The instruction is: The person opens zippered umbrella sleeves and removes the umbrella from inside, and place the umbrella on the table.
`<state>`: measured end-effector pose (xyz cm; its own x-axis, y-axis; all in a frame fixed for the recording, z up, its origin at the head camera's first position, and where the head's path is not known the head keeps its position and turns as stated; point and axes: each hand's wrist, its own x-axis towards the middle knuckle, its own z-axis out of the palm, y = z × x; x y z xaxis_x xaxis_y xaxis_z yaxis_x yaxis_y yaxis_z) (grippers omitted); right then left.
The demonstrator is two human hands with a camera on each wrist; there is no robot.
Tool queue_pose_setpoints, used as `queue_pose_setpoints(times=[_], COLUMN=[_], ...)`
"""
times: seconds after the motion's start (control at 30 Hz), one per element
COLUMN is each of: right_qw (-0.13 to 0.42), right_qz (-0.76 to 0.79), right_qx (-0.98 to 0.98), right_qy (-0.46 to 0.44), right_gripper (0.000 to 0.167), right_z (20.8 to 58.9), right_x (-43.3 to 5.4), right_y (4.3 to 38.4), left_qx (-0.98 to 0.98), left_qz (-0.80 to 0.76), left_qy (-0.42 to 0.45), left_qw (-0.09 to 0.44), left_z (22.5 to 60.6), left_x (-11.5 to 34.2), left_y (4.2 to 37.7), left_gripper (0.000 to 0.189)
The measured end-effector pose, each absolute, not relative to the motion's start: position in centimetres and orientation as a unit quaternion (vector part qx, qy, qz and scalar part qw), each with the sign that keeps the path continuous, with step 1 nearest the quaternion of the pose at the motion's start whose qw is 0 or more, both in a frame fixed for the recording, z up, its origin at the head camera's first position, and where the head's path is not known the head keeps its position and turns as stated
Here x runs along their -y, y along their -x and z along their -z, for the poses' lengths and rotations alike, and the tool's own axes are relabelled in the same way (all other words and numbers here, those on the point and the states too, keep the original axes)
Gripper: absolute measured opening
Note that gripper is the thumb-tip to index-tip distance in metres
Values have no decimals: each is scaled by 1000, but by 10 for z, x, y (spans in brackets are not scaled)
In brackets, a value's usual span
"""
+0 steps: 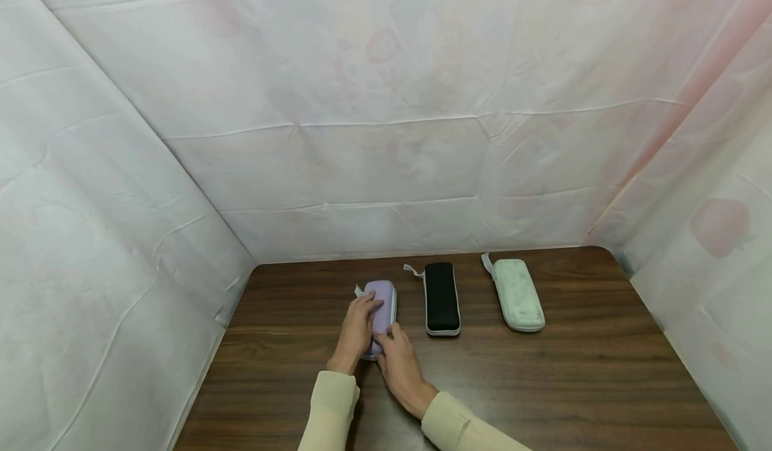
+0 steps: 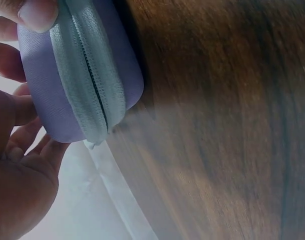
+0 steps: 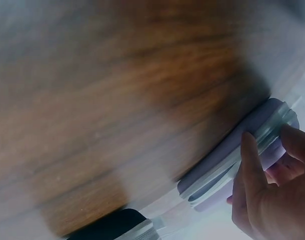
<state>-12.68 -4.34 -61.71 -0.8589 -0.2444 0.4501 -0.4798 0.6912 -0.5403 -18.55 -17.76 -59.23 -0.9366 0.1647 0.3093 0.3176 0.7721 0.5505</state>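
A purple zip case (image 1: pixel 383 315) with a pale zip band lies lengthwise on the wooden table. My left hand (image 1: pixel 357 330) holds it along its left side, fingers reaching over the lid. At its near right corner, my right hand (image 1: pixel 399 365) pinches at the zip edge. In the right wrist view the pale zip band (image 3: pixel 227 167) is parted towards the far end, and thumb and finger of that hand press on the band; any zip pull is hidden. Closed zip teeth (image 2: pixel 90 65) run round the end seen in the left wrist view.
To the right lie a black zip case (image 1: pixel 442 298) with a pale strap and a mint-green zip case (image 1: pixel 520 295) with a grey strap. White printed sheets (image 1: pixel 386 169) hang behind the table (image 1: pixel 579 384) and at both sides.
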Motion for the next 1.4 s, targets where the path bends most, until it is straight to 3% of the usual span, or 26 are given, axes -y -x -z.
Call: queue_pose_setpoints(times=[0.43,0.63,0.8,1.17,1.4], right_qw=[206,149,108,-28,-47], right_qz=[-344,-415,-499,-653,-660], right_qx=[893,875,848,755,748], right_qy=[-203,-202,-142,-62,-51], right_gripper=[37,39,32,36,35], right_z=[624,620,617,621,623], right_x=[50,42,31,14,15], right_y=[125,127,135,153,159], left_qx=[928,937,948,976,969], left_qz=[329,305,266,188,205], left_qy=[137,104,64,35,27], left_qw=[110,136,159,108,133], left_z=[594,593,588,588,589], left_x=[182,175,165,149,147], left_y=[186,178,167,152,151], left_gripper=[31,29,30,81,78])
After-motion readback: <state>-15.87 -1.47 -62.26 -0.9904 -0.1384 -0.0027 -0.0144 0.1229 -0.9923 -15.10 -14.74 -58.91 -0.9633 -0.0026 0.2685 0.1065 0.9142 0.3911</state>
